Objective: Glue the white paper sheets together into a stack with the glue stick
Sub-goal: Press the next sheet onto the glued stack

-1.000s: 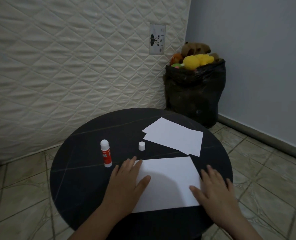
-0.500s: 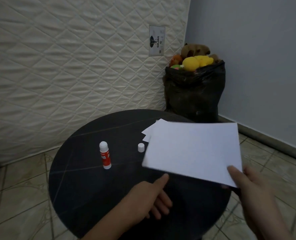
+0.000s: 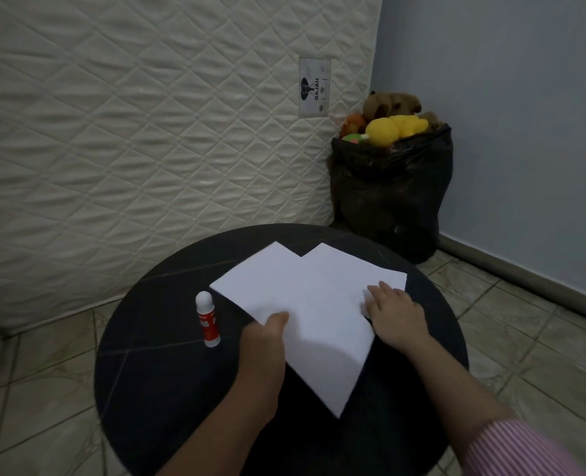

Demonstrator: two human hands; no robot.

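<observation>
A white paper sheet [image 3: 305,321] lies skewed over the other white sheets [image 3: 339,266] at the middle of the round black table [image 3: 154,389]. My left hand [image 3: 267,341] pinches the top sheet's left edge, thumb on top. My right hand [image 3: 394,310] rests flat on the paper's right side, fingers spread. The glue stick [image 3: 208,319], red and white with its cap off, stands upright left of the sheets. Its small white cap is hidden under the paper.
A quilted mattress [image 3: 147,132] leans against the wall behind the table. A black bag [image 3: 391,197] full of plush toys stands in the corner at the back right. Tiled floor surrounds the table.
The sheet went from lying near the table's front, to being lifted by my right hand, to lying turned on the other sheets. My left hand has taken hold of its edge.
</observation>
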